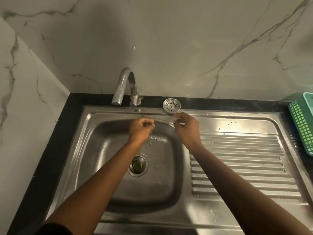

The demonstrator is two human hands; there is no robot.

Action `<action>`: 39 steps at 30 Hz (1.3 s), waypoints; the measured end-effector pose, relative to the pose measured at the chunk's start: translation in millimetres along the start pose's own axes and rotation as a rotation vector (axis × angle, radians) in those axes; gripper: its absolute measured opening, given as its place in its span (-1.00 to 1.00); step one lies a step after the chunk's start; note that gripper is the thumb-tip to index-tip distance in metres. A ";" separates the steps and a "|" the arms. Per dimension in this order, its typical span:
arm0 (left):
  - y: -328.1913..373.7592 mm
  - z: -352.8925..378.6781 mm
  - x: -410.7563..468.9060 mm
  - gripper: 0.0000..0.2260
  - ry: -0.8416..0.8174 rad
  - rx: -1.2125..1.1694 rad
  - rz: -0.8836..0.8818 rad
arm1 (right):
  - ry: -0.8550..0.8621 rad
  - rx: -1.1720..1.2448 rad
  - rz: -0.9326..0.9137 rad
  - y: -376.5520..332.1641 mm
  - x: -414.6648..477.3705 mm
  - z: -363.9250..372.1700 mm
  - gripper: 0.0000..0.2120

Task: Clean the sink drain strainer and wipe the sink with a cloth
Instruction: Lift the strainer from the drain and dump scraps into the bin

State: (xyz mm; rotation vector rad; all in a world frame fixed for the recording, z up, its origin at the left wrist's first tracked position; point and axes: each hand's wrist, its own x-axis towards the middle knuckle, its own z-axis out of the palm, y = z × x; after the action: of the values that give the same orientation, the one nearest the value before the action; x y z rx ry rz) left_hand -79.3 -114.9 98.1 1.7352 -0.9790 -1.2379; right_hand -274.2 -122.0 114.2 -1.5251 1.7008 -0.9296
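A pale marble-look wall [169, 39] with thin grey veins rises beyond the fingers and turns a corner to their left. Under it runs a matte black counter [50, 150]. Set into it is a stainless steel sink [237, 126], brushed and shiny, flecked with water drops. Its square basin with rounded corners lies under and nearer than the left fingers [149, 123]. Its flat drainboard, pressed with long parallel ribs, lies nearer than and to the right of the right fingers [179, 119].

Two bare forearms reach over the sink. The left hand [141, 128] hangs above the basin's far edge, its fingers curled into a loose fist with nothing seen in them. The right hand [186, 128] is over the sink's back ledge, its fingers curled narrow, thumb to fingertips. A small pale glint shows there, and I cannot tell whether it is something held.

Far right of the right fingers sits a green plastic basket [303, 122] with a square grid wall. Beyond the left fingers stands a dull chrome tap [124, 85], hooked like a cane.

The strainer [171, 105], a round metal cup with radiating slots, rests just beyond the right fingers on the sink's back edge. Nearer than the left fingers, the round drain [138, 165] is open, with green matter inside.
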 end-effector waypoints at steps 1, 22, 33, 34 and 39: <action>-9.5 -7.1 -6.1 -0.86 -0.002 0.036 0.005 | -0.035 -0.015 -0.014 -0.6 -11.1 4.4 -0.74; -169.3 -77.9 -27.5 -0.76 -0.125 0.666 -0.171 | -0.888 -0.649 -0.047 41.1 -97.6 182.4 -0.56; -188.5 -74.0 -22.7 -0.79 0.002 0.550 -0.230 | -0.899 -0.798 -0.031 43.1 -88.2 222.8 -0.70; -188.6 -74.9 -22.5 -0.79 0.004 0.545 -0.238 | -0.899 -0.805 -0.030 42.8 -88.6 225.3 -0.70; -187.6 -82.0 -21.8 -0.77 0.007 0.523 -0.265 | -0.947 -0.833 0.014 42.1 -87.0 224.9 -0.74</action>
State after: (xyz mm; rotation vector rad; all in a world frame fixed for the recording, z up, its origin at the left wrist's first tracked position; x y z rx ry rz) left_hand 22.3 -6.9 -44.8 2.3334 -1.1704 -1.2033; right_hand -97.2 -49.8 -38.9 -1.9695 1.3627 0.5926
